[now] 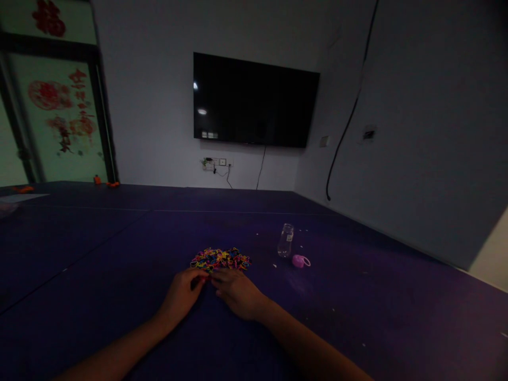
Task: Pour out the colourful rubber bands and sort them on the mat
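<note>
A pile of small, many-coloured elastic hair ties (220, 258) lies on the dark purple surface in front of me. At its near edge my left hand (183, 290) has thumb and forefinger curled together, with a small reddish bit at the fingertips that I cannot make out. My right hand (239, 293) comes in from the other side, palm down. Its fingers stretch toward the left fingertips and rest along the pile's front edge, partly over it. To the right of the pile stand a clear bottle (286, 242) and, beside it, a pink cap with a loop (298, 261).
The purple floor (119, 243) has seams and scattered white scraps. On the back wall hangs a black television (256, 100), with sockets and cords below. A black cable (342, 138) runs down the right wall. Orange objects (112, 184) sit by the glass door at left.
</note>
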{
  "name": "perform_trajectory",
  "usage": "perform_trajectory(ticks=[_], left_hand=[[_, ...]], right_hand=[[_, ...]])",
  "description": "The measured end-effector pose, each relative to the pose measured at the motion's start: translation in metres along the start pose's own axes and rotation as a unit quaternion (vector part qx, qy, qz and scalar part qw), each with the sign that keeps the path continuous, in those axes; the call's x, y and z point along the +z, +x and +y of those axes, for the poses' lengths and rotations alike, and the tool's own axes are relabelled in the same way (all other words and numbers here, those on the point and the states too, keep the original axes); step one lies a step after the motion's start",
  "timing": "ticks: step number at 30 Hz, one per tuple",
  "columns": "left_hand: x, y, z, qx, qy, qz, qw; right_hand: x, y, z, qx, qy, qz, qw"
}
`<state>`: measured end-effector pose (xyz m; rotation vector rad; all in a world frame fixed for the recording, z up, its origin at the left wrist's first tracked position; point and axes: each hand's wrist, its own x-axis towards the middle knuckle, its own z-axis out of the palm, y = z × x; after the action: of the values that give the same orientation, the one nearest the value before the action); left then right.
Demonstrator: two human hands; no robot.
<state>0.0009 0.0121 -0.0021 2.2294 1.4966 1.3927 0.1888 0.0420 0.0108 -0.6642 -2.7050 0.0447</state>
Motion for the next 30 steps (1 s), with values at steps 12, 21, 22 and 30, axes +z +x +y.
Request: perform_trajectory(ticks=[12,21,22,30], left_hand=[[0.0,-0.001,0.006,-0.013,0.003,-0.024,1.0],[-0.001,0.0,0.008,-0.037,-0.031,-0.048,0.998],[-0.001,0.0,0.009,-0.043,-0.04,-0.05,0.997],[-0.005,-0.003,0.018,-0.038,-0.108,-0.115,0.987]], right_hand=[[0.01,0.001,0.008,0.094,-0.011,0.032,0.995],[0.008,0.0,0.005,0.134,0.126,0.169,0.968],[0.009,0.0,0.002,0.13,0.153,0.186,0.962],[0.021,0.002,-0.02,0.16,0.34,0.164,0.912]])
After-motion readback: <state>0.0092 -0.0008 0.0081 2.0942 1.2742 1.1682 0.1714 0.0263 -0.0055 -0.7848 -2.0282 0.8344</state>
